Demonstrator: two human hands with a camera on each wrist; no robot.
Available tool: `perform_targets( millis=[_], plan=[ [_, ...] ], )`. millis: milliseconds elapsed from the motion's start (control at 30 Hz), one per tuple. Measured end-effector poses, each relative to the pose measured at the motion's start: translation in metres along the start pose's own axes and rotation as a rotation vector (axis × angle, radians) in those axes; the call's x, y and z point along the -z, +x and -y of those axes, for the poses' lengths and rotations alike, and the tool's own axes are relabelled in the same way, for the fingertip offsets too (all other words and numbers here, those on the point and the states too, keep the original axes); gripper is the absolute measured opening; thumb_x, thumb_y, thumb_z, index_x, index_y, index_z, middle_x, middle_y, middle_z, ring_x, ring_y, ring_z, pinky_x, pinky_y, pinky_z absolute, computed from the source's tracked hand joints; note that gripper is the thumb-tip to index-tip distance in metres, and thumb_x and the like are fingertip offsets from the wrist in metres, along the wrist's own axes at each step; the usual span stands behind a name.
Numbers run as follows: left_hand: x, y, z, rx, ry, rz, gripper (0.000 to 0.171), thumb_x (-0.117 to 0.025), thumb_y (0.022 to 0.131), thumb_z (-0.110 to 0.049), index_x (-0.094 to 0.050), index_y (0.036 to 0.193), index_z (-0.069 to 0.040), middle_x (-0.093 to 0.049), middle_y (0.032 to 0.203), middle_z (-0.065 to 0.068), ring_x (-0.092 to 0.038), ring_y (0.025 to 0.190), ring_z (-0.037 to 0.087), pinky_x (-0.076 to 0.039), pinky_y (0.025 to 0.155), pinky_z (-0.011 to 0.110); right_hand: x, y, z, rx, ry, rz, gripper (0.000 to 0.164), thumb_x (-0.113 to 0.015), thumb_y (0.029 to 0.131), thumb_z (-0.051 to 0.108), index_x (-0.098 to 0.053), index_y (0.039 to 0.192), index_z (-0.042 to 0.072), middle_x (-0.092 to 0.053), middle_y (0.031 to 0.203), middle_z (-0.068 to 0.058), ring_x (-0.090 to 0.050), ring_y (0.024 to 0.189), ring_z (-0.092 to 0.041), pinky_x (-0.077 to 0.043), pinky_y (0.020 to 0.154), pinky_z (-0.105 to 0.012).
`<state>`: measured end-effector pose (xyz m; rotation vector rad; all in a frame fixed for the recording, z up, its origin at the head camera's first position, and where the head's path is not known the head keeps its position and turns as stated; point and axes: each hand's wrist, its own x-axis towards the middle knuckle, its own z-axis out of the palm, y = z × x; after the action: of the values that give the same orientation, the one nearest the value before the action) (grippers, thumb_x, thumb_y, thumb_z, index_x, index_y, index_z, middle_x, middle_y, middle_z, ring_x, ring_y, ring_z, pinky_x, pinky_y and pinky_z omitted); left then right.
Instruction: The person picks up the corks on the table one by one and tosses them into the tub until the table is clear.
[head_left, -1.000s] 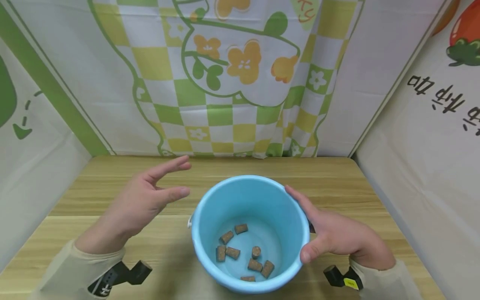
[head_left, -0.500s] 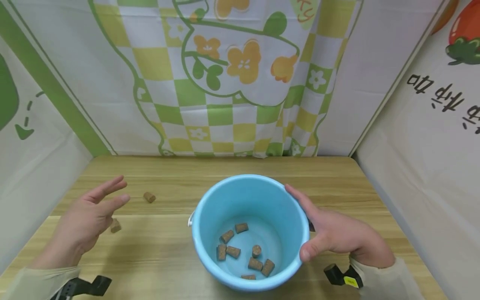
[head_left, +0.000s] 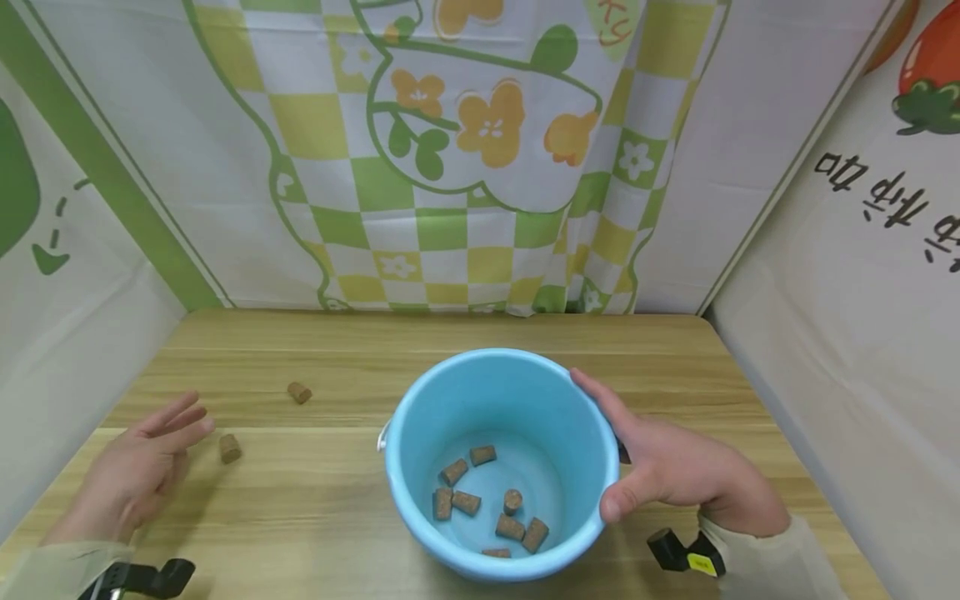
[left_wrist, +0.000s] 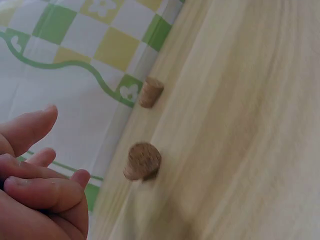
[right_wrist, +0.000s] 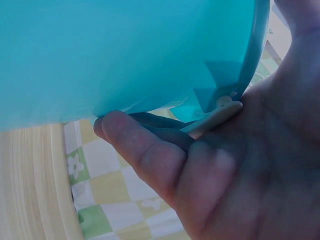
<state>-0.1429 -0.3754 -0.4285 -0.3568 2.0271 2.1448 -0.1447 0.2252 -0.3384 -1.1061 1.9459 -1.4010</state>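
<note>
My right hand (head_left: 678, 462) holds the light blue bucket (head_left: 498, 571) by its right side, thumb over the rim and fingers along the outer wall. In the right wrist view, the fingers (right_wrist: 145, 150) lie against the wall beside a pale handle end (right_wrist: 215, 117). Several brown corks (head_left: 510, 528) lie on the bucket's floor. At the left, my left hand (head_left: 138, 471) hovers over the table with fingers loosely extended, holding nothing. Just right of its fingertips sits one cork (head_left: 230, 448); another cork (head_left: 299, 392) lies farther back. Both corks also show in the left wrist view.
The wooden table (head_left: 337, 517) ends at a checked cloth backdrop (head_left: 442, 229). White printed side walls rise to the left and right (head_left: 832, 333). A black wrist camera (head_left: 153, 577) sits on the left sleeve.
My left hand has moved left and nearer the body, away from the bucket. Two corks it had hidden on the table now show. The right hand and bucket stay put.
</note>
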Motion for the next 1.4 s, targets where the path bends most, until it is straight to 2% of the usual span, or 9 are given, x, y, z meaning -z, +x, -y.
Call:
perform_targets(
  millis=[300, 400, 500, 733, 833, 1000, 1100, 1233, 1400],
  plan=[
    [0.019, 0.001, 0.019, 0.065, 0.129, 0.077, 0.084, -0.064, 0.100, -0.024, -0.005, 0.161, -0.016, 0.001, 0.163, 0.016, -0.034, 0.047, 0.001, -0.033, 0.040, 0.019, 0.000, 0.000, -0.002, 0.015, -0.021, -0.003, 0.123, -0.083, 0.083, 0.039, 0.014, 0.158, 0.030, -0.036, 0.149, -0.025, -0.048, 0.124, -0.045, -0.043, 0.101, -0.042],
    [0.021, 0.002, 0.026, 0.077, 0.133, 0.066, 0.081, -0.067, 0.098, -0.021, -0.014, 0.161, -0.022, -0.022, 0.161, 0.009, -0.036, 0.048, 0.001, -0.035, 0.042, 0.019, 0.000, 0.000, -0.003, 0.019, -0.016, 0.000, 0.123, -0.083, 0.083, 0.039, 0.014, 0.158, 0.029, -0.035, 0.149, -0.025, -0.048, 0.124, -0.046, -0.043, 0.101, -0.043],
    [0.021, 0.003, 0.032, 0.062, 0.104, 0.041, 0.072, -0.070, 0.096, -0.017, -0.032, 0.155, -0.031, -0.048, 0.133, -0.011, -0.037, 0.048, 0.000, -0.036, 0.043, 0.019, 0.000, 0.000, -0.003, 0.024, -0.006, 0.002, 0.123, -0.083, 0.083, 0.038, 0.014, 0.158, 0.029, -0.034, 0.149, -0.026, -0.048, 0.124, -0.047, -0.044, 0.101, -0.044],
    [0.012, 0.007, 0.035, 0.024, 0.257, 0.040, 0.081, -0.074, 0.093, -0.022, -0.026, 0.157, -0.007, -0.051, 0.111, -0.040, -0.035, 0.046, 0.003, -0.037, 0.042, 0.023, 0.000, 0.000, -0.004, 0.032, -0.017, 0.000, 0.124, -0.083, 0.083, 0.037, 0.014, 0.158, 0.028, -0.035, 0.149, -0.027, -0.048, 0.123, -0.047, -0.043, 0.101, -0.043],
    [0.007, 0.009, 0.036, 0.017, 0.265, 0.014, 0.073, -0.078, 0.089, -0.018, -0.042, 0.152, -0.020, -0.056, 0.109, -0.035, -0.036, 0.045, 0.002, -0.037, 0.041, 0.023, 0.000, 0.000, -0.004, 0.034, -0.019, 0.000, 0.124, -0.083, 0.083, 0.037, 0.015, 0.158, 0.027, -0.035, 0.148, -0.027, -0.049, 0.123, -0.046, -0.043, 0.101, -0.043],
    [-0.004, 0.012, 0.035, 0.007, 0.426, -0.061, 0.075, -0.081, 0.085, -0.020, -0.045, 0.150, -0.012, -0.059, 0.127, 0.002, -0.037, 0.044, 0.004, -0.040, 0.041, 0.026, 0.000, 0.000, -0.004, 0.031, -0.016, 0.005, 0.124, -0.083, 0.083, 0.037, 0.015, 0.158, 0.028, -0.035, 0.149, -0.027, -0.049, 0.123, -0.046, -0.044, 0.101, -0.043],
    [-0.009, 0.013, 0.032, 0.004, 0.553, -0.093, 0.075, -0.080, 0.086, -0.025, -0.043, 0.147, -0.001, -0.048, 0.142, 0.024, -0.062, 0.080, 0.024, -0.048, 0.068, 0.036, 0.000, 0.000, -0.004, 0.031, -0.004, 0.005, 0.124, -0.083, 0.083, 0.036, 0.015, 0.158, 0.028, -0.033, 0.149, -0.027, -0.048, 0.123, -0.047, -0.044, 0.101, -0.044],
    [-0.011, 0.014, 0.026, 0.012, 0.670, -0.076, 0.067, -0.072, 0.092, -0.034, -0.048, 0.144, 0.002, -0.036, 0.150, 0.029, -0.040, 0.122, 0.044, -0.037, 0.086, 0.045, 0.000, 0.000, -0.004, 0.032, 0.008, 0.005, 0.124, -0.084, 0.083, 0.035, 0.015, 0.158, 0.029, -0.033, 0.149, -0.028, -0.048, 0.123, -0.048, -0.043, 0.101, -0.044],
    [-0.012, 0.013, 0.021, 0.041, 0.697, -0.062, 0.064, -0.068, 0.096, -0.037, -0.049, 0.143, 0.002, -0.039, 0.147, 0.030, -0.049, 0.101, 0.036, -0.039, 0.074, 0.040, -0.001, 0.001, -0.003, 0.028, 0.023, 0.005, 0.124, -0.084, 0.083, 0.034, 0.015, 0.158, 0.029, -0.032, 0.149, -0.028, -0.047, 0.124, -0.048, -0.043, 0.101, -0.045]
  ],
)
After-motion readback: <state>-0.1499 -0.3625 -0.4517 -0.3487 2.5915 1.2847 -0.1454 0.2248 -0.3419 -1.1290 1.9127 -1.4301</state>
